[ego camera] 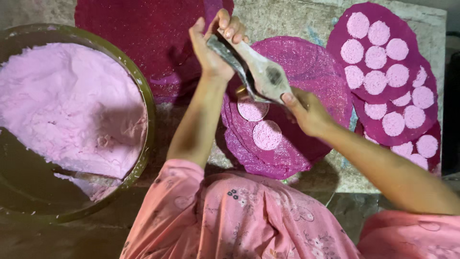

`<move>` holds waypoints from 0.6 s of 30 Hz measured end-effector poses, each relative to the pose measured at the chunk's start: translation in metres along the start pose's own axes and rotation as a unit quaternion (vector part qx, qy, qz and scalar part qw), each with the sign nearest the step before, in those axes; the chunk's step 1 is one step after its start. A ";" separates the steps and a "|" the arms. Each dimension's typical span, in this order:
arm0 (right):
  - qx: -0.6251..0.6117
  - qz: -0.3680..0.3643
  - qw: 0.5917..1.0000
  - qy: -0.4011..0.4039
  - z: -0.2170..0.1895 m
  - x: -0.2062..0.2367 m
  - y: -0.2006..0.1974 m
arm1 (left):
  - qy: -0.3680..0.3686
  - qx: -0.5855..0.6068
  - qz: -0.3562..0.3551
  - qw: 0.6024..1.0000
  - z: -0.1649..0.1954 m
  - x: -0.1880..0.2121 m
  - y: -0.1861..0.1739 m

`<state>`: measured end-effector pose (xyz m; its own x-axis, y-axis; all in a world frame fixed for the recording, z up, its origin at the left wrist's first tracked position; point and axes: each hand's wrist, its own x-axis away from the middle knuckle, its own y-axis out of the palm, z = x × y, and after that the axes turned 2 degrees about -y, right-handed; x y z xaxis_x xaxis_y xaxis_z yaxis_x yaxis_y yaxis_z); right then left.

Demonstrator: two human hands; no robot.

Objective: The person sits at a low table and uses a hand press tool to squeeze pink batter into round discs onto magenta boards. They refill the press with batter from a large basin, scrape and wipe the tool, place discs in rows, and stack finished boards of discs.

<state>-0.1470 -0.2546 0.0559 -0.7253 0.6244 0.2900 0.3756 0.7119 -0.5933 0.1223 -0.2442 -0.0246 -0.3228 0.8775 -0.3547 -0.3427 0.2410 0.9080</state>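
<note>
A: Head view shows our left hand [211, 45] raised above the work, fingers [230, 29] curled tight round the upper end of the grey, paste-smeared wooden press tool [256, 69]. Why do we grip it so high?

B: We judge it lets the tool hang slanted over the stack of round magenta sheets [287, 120], so its lower end stays near the sheet. Our right hand [306, 112] takes that lower end, thumb pressed on the flat face and the other fingers closed behind it.

A: So both hands pinch the same tool, one at each end?

B: Yes, and it hovers just above the top sheet, where two pale pink paste discs [261, 124] lie side by side.

A: The big green-rimmed round basin [143, 96] of pale pink paste sits at our left.

B: Near the left arm, probably so we reach the paste without leaning. At our right, well apart from the basin, lie overlapping magenta sheets dotted with many pink discs [388, 81], spread flat on the grey stone tabletop [297, 19], seemingly kept out of the working spot.

A: And the dark crimson sheet [139, 33] beyond the left hand?

B: It carries no discs that we can see.
</note>
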 end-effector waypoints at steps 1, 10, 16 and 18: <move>-0.041 -0.001 0.999 -0.021 0.004 0.004 0.002 | -0.006 -0.045 0.000 0.999 0.010 0.006 0.005; -0.266 0.078 0.948 -0.154 0.036 0.065 -0.009 | -0.249 -0.686 -0.083 0.679 0.020 0.082 0.033; -0.323 0.174 0.919 -0.147 0.051 0.095 0.001 | -0.284 -0.816 -0.170 0.475 -0.007 0.104 0.034; -0.356 0.191 0.904 -0.142 0.061 0.104 0.004 | -0.266 -0.826 -0.170 0.467 -0.010 0.106 0.033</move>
<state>-0.2566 -0.2062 0.0375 -0.5445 0.8330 -0.0975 0.8329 0.5508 0.0535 0.0679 -0.1474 -0.0347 0.1126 0.9896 0.0897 -0.6489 0.1416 -0.7476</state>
